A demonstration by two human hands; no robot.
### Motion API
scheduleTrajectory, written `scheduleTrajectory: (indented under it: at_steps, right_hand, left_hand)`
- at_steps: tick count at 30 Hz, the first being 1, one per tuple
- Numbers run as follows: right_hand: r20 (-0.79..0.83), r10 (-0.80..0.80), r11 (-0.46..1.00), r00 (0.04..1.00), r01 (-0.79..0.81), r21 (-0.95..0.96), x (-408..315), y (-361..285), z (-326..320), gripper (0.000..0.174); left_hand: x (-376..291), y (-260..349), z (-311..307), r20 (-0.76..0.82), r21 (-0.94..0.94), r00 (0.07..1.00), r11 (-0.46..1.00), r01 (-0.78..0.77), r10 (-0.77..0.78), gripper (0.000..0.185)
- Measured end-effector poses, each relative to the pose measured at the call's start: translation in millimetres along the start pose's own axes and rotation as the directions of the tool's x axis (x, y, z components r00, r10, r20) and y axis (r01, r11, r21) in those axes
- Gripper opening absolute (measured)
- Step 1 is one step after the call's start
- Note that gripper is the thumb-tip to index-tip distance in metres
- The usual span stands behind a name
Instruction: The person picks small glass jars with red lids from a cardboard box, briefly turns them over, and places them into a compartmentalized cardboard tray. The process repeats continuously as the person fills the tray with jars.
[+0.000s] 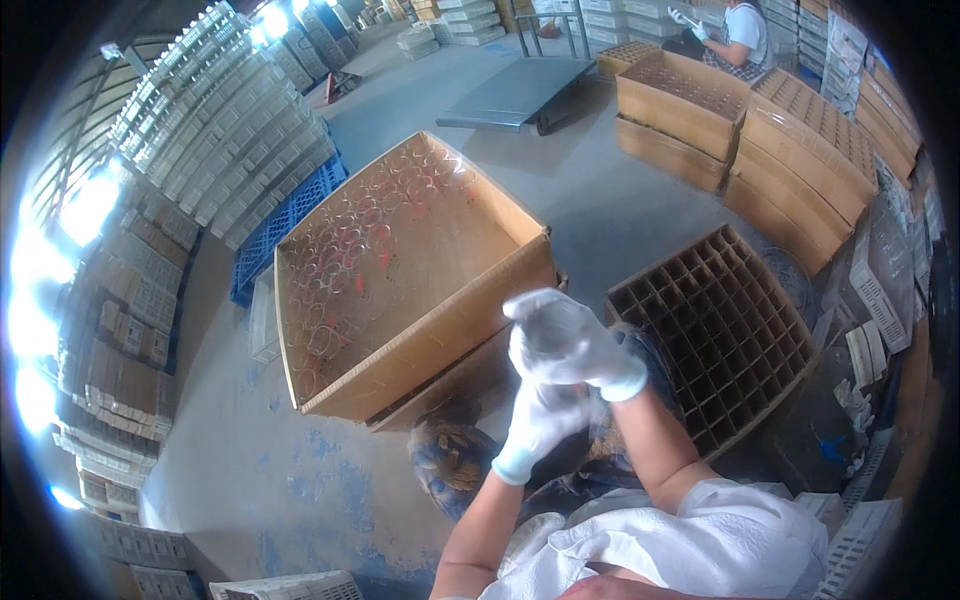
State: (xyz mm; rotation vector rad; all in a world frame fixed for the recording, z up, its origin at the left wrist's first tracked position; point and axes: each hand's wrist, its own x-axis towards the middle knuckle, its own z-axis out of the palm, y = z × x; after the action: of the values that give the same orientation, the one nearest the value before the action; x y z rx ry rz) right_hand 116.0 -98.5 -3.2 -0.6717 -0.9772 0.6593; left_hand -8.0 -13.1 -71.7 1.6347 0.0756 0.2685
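A clear glass [556, 331], somewhat blurred, is held before me with its round mouth facing up toward my head. My right hand [589, 352], in a white knit glove, wraps around its side. Just below, my left hand [546, 416], gloved alike, grips the lower end, partly hidden by the right hand. Beyond my hands stands an open cardboard box [450, 315]. Rows of clear glasses with red marks [352, 240] stand along its far and left sides. To my right, a cardboard box with a grid of dividers [731, 337] shows dark compartments.
Cardboard boxes [795, 180] stand stacked at the right, near a seated person [739, 37] in gloves. A flat platform trolley [517, 90] is on the floor ahead. Tall stacks of pale crates [232, 127] and a blue pallet [289, 217] are at the left. Blue scissors [831, 448] lie at the right.
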Motion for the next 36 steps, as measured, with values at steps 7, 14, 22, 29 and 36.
scheduleTrajectory:
  at_steps: [7, 14, 22, 29, 36]
  right_hand:
    - [-0.451, 0.050, 0.969, 0.891, -0.153, -0.196, -7, 29, -15, 0.057]
    - [-0.501, 0.051, 0.990, 0.864, -0.109, -0.087, -3, 44, -28, 0.057]
    - [-0.375, 0.047, 0.957, 0.926, -0.149, -0.248, 2, -1, -59, 0.068]
    - [-0.106, -0.498, 0.680, 0.861, 0.312, -0.664, 84, -57, -1, 0.064]
    - [-0.137, -0.764, 0.621, 0.631, 0.659, -0.425, 208, -247, 35, 0.069]
  left_hand:
    - [7, -24, 11, -0.210, -0.055, 0.975, 0.997, 0.062, -0.073, 0.078]
    - [20, -50, -1, -0.231, 0.050, 0.968, 0.992, 0.116, -0.101, 0.067]
    - [20, 48, -20, 0.069, 0.051, 0.980, 0.982, 0.184, -0.187, 0.074]
    - [86, 168, -29, -0.142, 0.920, 0.746, 0.366, -0.144, 0.651, 0.111]
    - [93, 295, -151, -0.173, 0.884, 0.701, 0.423, -0.199, 0.692, 0.100]
